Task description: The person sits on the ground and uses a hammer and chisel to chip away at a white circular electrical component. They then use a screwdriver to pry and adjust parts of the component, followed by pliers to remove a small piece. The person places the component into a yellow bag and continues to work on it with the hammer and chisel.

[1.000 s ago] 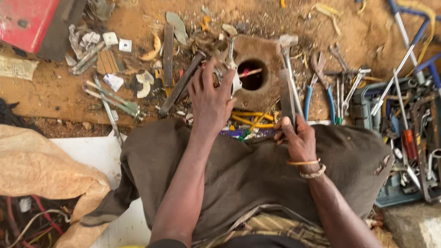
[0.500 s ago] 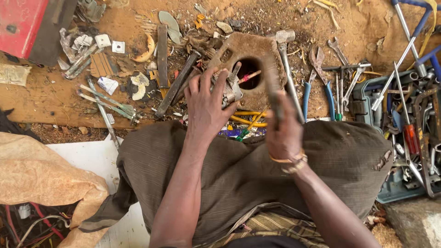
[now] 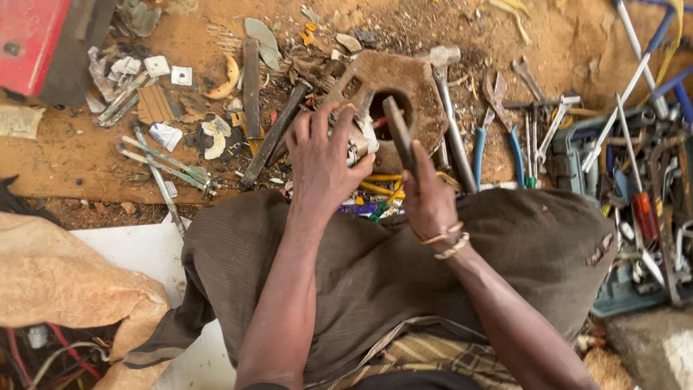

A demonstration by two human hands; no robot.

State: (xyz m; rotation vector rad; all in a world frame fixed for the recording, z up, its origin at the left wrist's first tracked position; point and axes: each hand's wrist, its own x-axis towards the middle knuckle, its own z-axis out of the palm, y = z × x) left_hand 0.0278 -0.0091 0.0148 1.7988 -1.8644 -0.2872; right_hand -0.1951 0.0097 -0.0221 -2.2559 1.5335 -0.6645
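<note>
My left hand (image 3: 321, 162) grips a small silver metal part (image 3: 359, 136) at the near edge of a rusty metal block (image 3: 415, 83) with a round hole in it. My right hand (image 3: 431, 204) holds a dark flat metal bar (image 3: 398, 131), which points up and away over the hole. The two hands are close together above my knees, which a brown cloth (image 3: 375, 274) covers. Bracelets circle my right wrist. Most of the silver part is hidden under my left fingers.
A hammer (image 3: 446, 101) and blue-handled pliers (image 3: 498, 144) lie right of the block. Further right an open toolbox (image 3: 635, 195) holds several tools. Metal scraps and bars (image 3: 253, 87) litter the dirt at left. A red box (image 3: 32, 36) and a tan sack (image 3: 65, 282) are also at left.
My right hand has come up from my lap with the dark bar, now over the block. My left hand has closed around the silver part.
</note>
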